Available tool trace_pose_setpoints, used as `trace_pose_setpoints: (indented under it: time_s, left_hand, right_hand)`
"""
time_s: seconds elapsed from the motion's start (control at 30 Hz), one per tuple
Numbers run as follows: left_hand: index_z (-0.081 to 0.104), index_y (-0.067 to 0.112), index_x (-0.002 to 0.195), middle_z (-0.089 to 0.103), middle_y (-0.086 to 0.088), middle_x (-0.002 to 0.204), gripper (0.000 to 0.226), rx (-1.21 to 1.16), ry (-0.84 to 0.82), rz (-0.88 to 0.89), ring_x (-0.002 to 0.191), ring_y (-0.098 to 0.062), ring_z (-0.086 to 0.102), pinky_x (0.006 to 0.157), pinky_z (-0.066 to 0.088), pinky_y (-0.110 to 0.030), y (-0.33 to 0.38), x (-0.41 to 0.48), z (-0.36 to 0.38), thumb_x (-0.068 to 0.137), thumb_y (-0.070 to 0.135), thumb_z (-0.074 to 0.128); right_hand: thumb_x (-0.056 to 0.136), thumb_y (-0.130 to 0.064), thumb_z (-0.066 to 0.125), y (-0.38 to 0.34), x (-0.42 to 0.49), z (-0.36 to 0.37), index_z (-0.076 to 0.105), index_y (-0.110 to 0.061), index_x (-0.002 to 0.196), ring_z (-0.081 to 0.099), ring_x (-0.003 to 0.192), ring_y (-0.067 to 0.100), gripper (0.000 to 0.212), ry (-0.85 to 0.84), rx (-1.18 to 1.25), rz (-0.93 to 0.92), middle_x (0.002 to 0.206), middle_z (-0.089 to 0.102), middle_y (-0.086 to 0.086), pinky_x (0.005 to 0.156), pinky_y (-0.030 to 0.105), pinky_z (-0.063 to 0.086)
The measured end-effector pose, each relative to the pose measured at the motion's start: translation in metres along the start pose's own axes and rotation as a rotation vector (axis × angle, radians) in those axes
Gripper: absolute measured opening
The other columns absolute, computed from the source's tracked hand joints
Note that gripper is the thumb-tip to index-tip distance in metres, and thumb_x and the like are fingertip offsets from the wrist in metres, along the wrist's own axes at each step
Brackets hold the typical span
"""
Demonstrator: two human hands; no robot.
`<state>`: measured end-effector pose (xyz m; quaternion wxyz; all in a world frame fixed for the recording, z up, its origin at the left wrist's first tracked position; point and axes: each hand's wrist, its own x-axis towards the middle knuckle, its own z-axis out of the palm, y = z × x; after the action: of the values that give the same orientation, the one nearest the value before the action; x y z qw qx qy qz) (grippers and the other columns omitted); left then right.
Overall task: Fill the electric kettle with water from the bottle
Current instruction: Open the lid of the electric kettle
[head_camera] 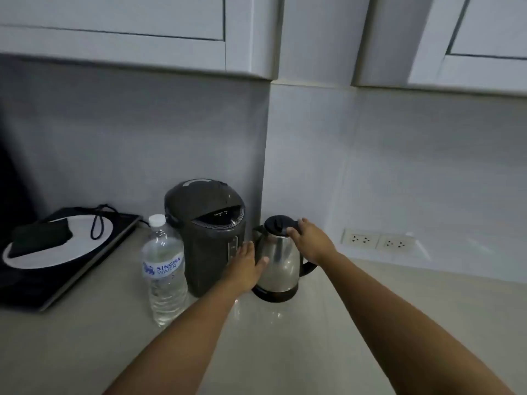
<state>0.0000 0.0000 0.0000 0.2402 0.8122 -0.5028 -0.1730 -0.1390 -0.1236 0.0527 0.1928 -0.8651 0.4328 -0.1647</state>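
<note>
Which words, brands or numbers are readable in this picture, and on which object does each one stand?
"SINGHA WATER": on the label of the water bottle, beside a small blue emblem.
Small white print on the black top panel of the dark water dispenser: too small to read.
Marks beside the dispenser's front gauge: blurred, unreadable.
Electric kettle, wall sockets: no readable text.

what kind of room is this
Most likely a home kitchen corner. White wall cabinets hang over a pale countertop, which carries a steel electric kettle, a dark hot-water dispenser and an induction hob. Wall sockets sit just above the counter.
</note>
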Motion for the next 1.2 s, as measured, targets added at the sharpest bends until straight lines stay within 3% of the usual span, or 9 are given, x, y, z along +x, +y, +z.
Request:
trace_pose_setpoints:
  time_s: [0.23,0.37,0.47,0.7,0.83,1.03,1.2]
  left_hand:
    - [-0.001,0.019,0.154,0.005,-0.004,0.164,0.084,-0.262,0.01,-0.038,0.15,-0.026,0.013,0.12,0.019,-0.046,-0.011,0.046,0.025,0.093,0.054,0.045]
    - [-0.006,0.024,0.154,0.017,-0.003,0.162,0.095,-0.463,0.043,-0.045,0.146,-0.027,0.025,0.114,0.029,-0.043,-0.006,0.057,0.039,0.088,0.052,0.057]
    - [-0.012,0.031,0.152,0.024,-0.002,0.159,0.112,-0.58,0.064,-0.064,0.143,-0.026,0.03,0.112,0.032,-0.045,-0.002,0.06,0.047,0.077,0.057,0.068]
    - [-0.01,0.034,0.152,0.03,-0.002,0.157,0.119,-0.679,0.129,-0.091,0.142,-0.023,0.033,0.101,0.031,-0.027,-0.004,0.065,0.059,0.073,0.044,0.078]
    - [-0.006,0.043,0.15,0.036,0.001,0.153,0.117,-0.705,0.163,-0.097,0.139,-0.02,0.037,0.104,0.034,-0.031,-0.006,0.065,0.065,0.069,0.049,0.079]
    - [-0.001,0.05,0.147,0.04,0.004,0.151,0.12,-0.7,0.172,-0.108,0.139,-0.018,0.039,0.11,0.038,-0.043,-0.011,0.068,0.071,0.054,0.073,0.071]
    - [0.001,0.037,0.153,0.038,0.004,0.151,0.114,-0.649,0.162,-0.098,0.14,-0.019,0.035,0.104,0.033,-0.031,-0.009,0.066,0.069,0.069,0.055,0.076]
  right_hand:
    - [0.101,-0.05,0.035,0.009,0.043,0.025,0.038,-0.01,0.148,0.038,0.14,0.034,0.061,0.021,-0.011,0.001,0.153,0.041,0.013,0.116,0.052,0.026]
    - [0.103,-0.048,0.034,0.007,0.053,0.029,0.03,-0.013,0.153,0.022,0.15,0.026,0.061,0.025,-0.019,-0.014,0.161,0.03,0.008,0.122,0.05,0.007]
    - [0.101,-0.051,0.036,0.007,0.057,0.034,0.033,-0.014,0.152,0.024,0.149,0.023,0.063,0.053,-0.017,-0.031,0.158,0.036,0.006,0.122,0.052,0.002]
    - [0.096,-0.054,0.047,0.008,0.057,0.037,0.045,-0.017,0.144,0.048,0.133,0.022,0.061,0.133,-0.039,-0.048,0.143,0.055,0.004,0.122,0.048,0.013]
    - [0.098,-0.048,0.047,0.005,0.059,0.038,0.048,-0.014,0.143,0.054,0.127,0.025,0.056,0.159,-0.051,-0.061,0.14,0.058,0.006,0.118,0.044,0.027]
    - [0.098,-0.045,0.045,0.004,0.06,0.036,0.049,-0.018,0.142,0.057,0.122,0.028,0.052,0.133,-0.112,-0.07,0.138,0.06,0.005,0.1,0.04,0.046]
    - [0.101,-0.034,0.043,0.004,0.058,0.031,0.055,-0.034,0.138,0.062,0.116,0.028,0.039,0.141,-0.135,-0.2,0.14,0.058,0.006,0.091,0.04,0.051]
